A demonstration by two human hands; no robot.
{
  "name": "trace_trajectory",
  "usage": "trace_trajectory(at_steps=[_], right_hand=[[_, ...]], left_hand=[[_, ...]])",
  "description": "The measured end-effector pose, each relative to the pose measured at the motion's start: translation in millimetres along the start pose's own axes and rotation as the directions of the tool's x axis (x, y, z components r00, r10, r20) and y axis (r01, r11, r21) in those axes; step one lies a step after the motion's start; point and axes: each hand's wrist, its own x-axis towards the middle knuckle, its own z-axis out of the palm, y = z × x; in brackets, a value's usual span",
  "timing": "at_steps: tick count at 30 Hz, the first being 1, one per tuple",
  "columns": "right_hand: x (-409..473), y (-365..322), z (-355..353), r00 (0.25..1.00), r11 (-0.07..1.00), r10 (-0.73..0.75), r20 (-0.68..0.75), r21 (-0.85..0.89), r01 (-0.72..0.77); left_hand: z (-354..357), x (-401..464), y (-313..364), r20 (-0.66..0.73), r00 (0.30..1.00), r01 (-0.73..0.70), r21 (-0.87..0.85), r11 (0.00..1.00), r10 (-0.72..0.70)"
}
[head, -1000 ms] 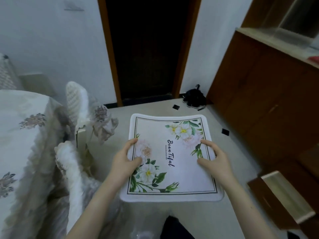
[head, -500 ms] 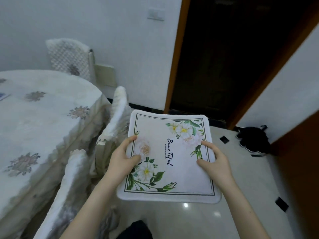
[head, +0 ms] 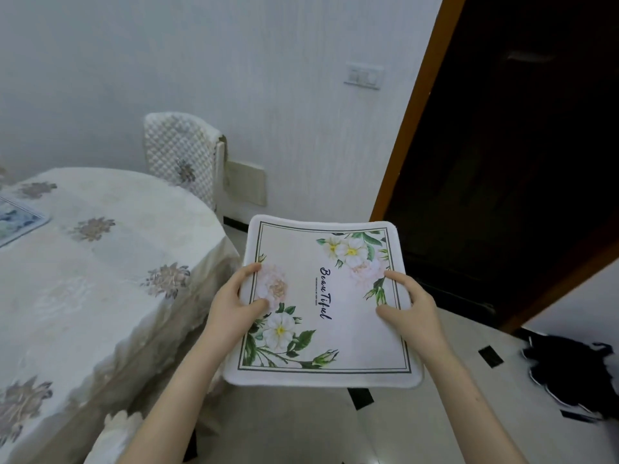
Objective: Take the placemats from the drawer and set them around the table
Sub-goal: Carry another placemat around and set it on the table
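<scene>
- Above the floor, just right of the table's edge, a floral placemat (head: 321, 303) is being carried flat and face up, and it is not yet touching the tablecloth.
- Its left edge is being pinched by the left hand (head: 234, 303), thumb on the printed face and fingers curled round the border; whether more than one mat is in the grip cannot be told.
- Its right edge is being gripped by the right hand (head: 410, 308) in the same manner, thumb and forefinger on top and the remaining fingers hidden beneath.
- The transfer step is judged to be in progress: the mat is being brought from storage toward the table (head: 110, 262).
- For the next move, the mat is judged to need shifting leftward over the tabletop and lowering flat at a seat position.
- The mat is being seen as a thin, soft, square sheet with rounded corners, a dark line border, green leaves, pale blooms and script lettering; its far edge is sagging slightly.
- A blue patterned mat (head: 16, 219) is lying at the table's far left.
- The table is being covered by a cream cloth with embroidered flowers, and a quilted chair cover (head: 182, 155) is standing behind it.
</scene>
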Motion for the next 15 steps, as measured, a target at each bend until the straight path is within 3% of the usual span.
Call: trace_trajectory(at_steps=[9, 15], right_hand=[[161, -1, 22, 0.987, 1.0, 0.01, 0.158, 0.007, -0.011], [302, -12, 33, 0.938, 0.997, -0.069, 0.339, -0.015, 0.079]], left_hand=[[28, 113, 0, -0.155, 0.981, 0.107, -0.053, 0.993, -0.114], [62, 192, 10, -0.34, 0.921, 0.162, -0.114, 0.98, -0.192]])
